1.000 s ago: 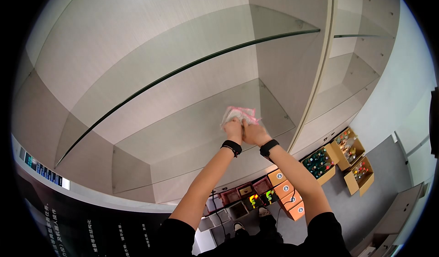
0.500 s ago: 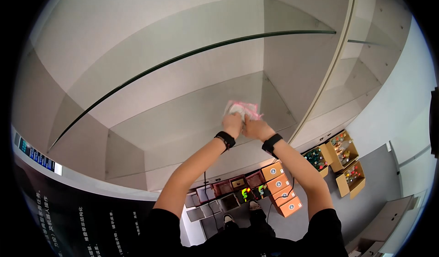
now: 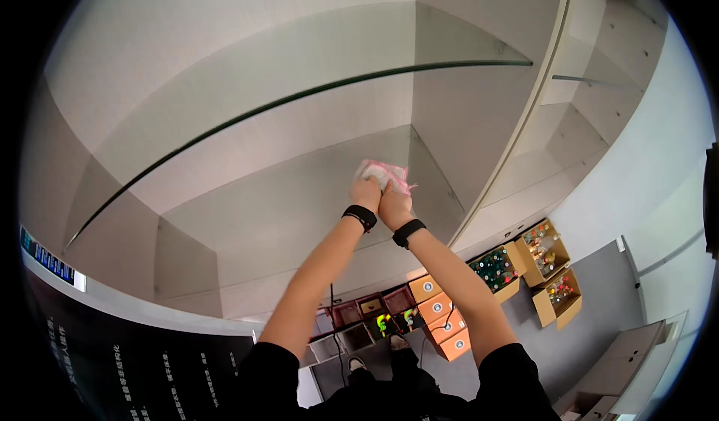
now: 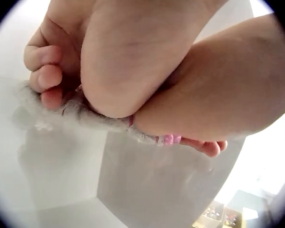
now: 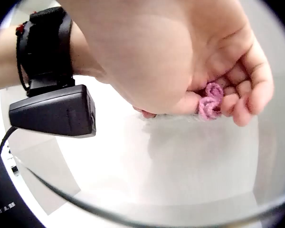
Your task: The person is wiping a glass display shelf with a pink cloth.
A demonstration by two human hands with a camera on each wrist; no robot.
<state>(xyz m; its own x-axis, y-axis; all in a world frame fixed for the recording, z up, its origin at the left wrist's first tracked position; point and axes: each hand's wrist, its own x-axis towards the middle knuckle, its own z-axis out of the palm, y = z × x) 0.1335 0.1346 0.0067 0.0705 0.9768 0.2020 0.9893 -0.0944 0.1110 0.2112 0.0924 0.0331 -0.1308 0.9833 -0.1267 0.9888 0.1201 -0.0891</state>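
Note:
A white cloth [image 3: 383, 172] with pink edging lies bunched over the lower glass shelf [image 3: 277, 193] of a cabinet, toward its right end. My left hand [image 3: 365, 192] grips its near left part; in the left wrist view the fingertips [image 4: 50, 76] curl over the white fabric. Close beside it, my right hand [image 3: 395, 205] holds the near right part. Pink loops of the edging [image 5: 210, 107] show between its thumb side and curled fingers in the right wrist view. Each wrist wears a black band.
An upper glass shelf [image 3: 314, 89] crosses above, its front edge over the work. A cabinet divider [image 3: 517, 114] stands to the right. Below are orange boxes [image 3: 437, 307], dark bins [image 3: 356, 337], and cardboard boxes [image 3: 558, 297] of bottles. A black panel with white lettering [image 3: 112, 361] is at lower left.
Both hands have pushed the cloth slightly deeper over the shelf, and they now sit closer together. The whole head view has shifted a little. The grip on the cloth stays.

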